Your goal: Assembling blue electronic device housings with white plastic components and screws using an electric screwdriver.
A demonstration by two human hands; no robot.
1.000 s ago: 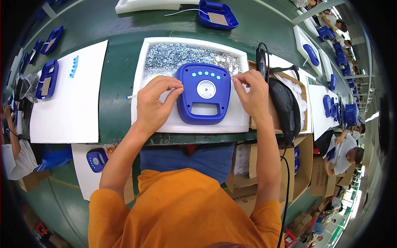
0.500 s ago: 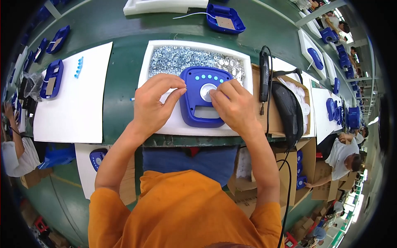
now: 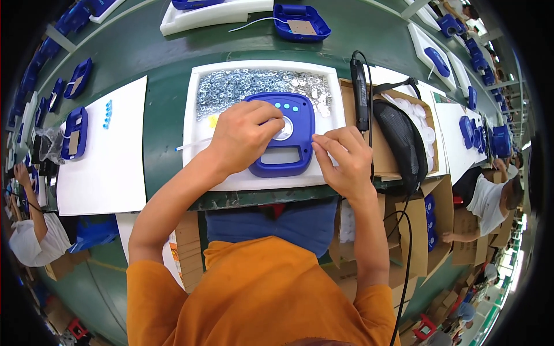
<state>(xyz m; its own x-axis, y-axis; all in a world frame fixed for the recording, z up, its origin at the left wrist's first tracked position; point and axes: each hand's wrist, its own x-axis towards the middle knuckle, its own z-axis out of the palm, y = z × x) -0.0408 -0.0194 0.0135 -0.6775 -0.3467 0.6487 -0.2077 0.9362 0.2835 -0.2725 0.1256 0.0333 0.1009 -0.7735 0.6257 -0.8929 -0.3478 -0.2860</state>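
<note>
A blue plastic cover (image 3: 297, 162) lies face up in front of me, with small light-blue round buttons, a silvery round dial (image 3: 284, 130) and a rectangular window. My left hand (image 3: 245, 135) reaches over its left side, fingertips pinched together at the dial. Whatever is in that pinch is hidden. By the cover's right edge is my right hand (image 3: 348, 160), thumb and forefinger closed together; I cannot make out anything between them. Under the cover is a white foam tray (image 3: 190, 128), its far part filled with many small metal washers (image 3: 231, 86).
An electric screwdriver (image 3: 360, 95) with a black cable and a black mesh pouch (image 3: 398, 147) lie to the right, by a cardboard box (image 3: 348, 98) of white round parts. White board (image 3: 124, 155) at left bears a blue housing (image 3: 75, 132). Co-workers sit on both sides.
My left hand has moved right, from the cover's left edge onto the dial. My right hand has withdrawn from the dial to the cover's right edge. The view has shifted slightly.
</note>
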